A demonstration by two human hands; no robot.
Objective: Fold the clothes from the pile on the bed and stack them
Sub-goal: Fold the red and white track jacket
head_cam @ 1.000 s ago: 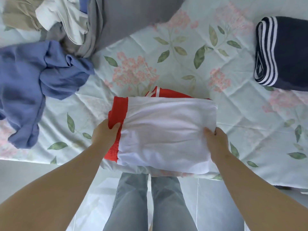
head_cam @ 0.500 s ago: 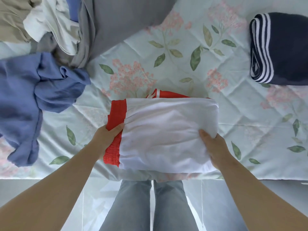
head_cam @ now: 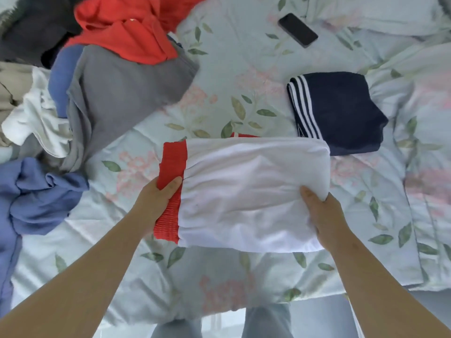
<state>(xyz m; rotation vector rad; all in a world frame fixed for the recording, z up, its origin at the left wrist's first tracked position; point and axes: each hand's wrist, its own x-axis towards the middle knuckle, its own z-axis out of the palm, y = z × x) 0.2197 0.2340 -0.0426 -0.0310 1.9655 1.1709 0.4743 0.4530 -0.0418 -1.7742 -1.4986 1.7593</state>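
A folded white garment with a red waistband is held above the bed between both hands. My left hand grips its red left end, thumb on top. My right hand grips its right edge, fingers underneath. A folded navy garment with white stripes lies on the bed just beyond the white one's far right corner. The unfolded pile fills the upper left: a grey piece, a red piece, a white piece, and a blue piece nearer me.
The bed has a pale green floral quilt. A black phone lies at the back, beyond the navy garment. The bed's front edge runs along the bottom, with my legs in jeans below it.
Both hands have lifted the folded white garment and carried it forward and right, towards the navy garment. The view has tilted up, so more of the bed and pile shows.
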